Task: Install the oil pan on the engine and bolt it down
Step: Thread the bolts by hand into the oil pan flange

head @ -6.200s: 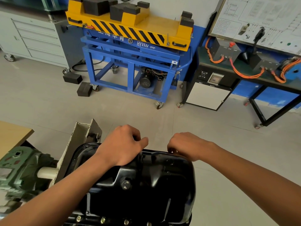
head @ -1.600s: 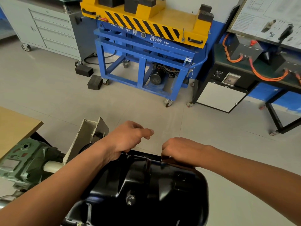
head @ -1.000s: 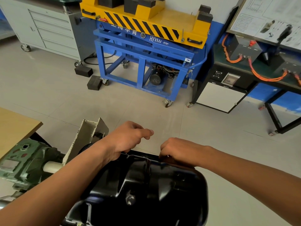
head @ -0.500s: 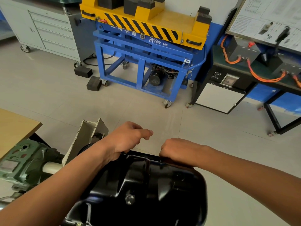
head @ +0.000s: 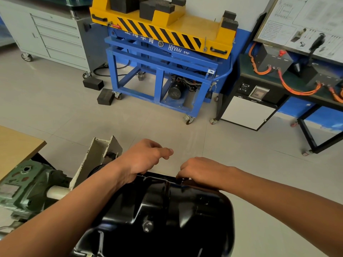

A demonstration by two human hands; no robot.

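Oil pan (head: 167,210): black, sump side up, low in the view, right of the green gearbox (head: 27,186); unmoved.
Left hand (head: 146,158): wrist on the pan's far rim, fingers loosely curled, thumb out; grip unclear; same pose as half a second ago.
Right hand (head: 200,171): fingertips bunched at the far rim; what they pinch is hidden; barely shifted.

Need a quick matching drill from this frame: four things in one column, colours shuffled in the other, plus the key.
Things
1. oil pan
2. drawer cabinet
3. bench cables
4. gear housing

Colours
A. orange
B. green
C. glossy black
D. grey

Pairs: 1-C, 2-D, 3-A, 4-B
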